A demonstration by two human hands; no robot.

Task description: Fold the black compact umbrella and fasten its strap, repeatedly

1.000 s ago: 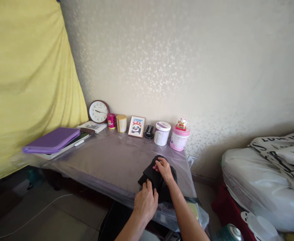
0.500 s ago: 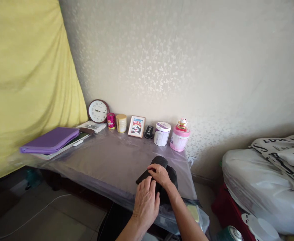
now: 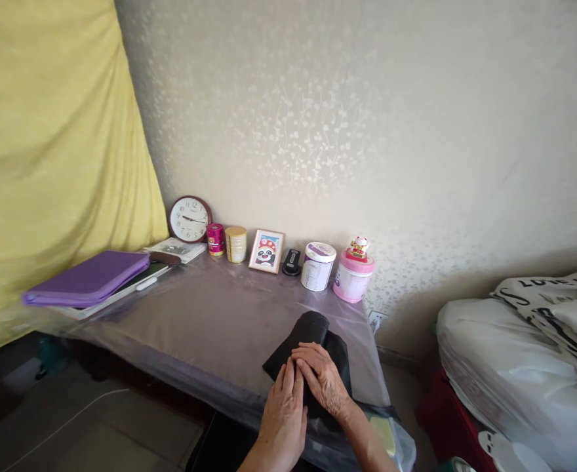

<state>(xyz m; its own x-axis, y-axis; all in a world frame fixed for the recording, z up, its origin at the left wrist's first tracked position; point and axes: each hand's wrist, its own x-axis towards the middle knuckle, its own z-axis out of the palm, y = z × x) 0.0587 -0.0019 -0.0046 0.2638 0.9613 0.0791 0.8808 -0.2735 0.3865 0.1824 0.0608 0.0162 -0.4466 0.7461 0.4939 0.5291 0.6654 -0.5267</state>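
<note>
The folded black cloth lies near the right front corner of the table, under both hands, and the clear plastic sheet beneath it looks like the main hazard: pressed unevenly, the cloth could skate on that slick surface toward the edge at 3 o'clock, or the loose flap at 9 o'clock could lift and spoil the fold. The person's left hand rises from 6 o'clock, its fingertips bearing down on the cloth. The right hand comes in from 5 o'clock and lies across the cloth, its fingers pointing toward 9 o'clock and ending just beside the left fingers. Both grips look open and flat, not clamped. Farther off, a pink round plastic tub stands at 1 o'clock against the wall, a white cylindrical tin at 12 o'clock, and a purple zippered folder lies at 10 o'clock.
</note>
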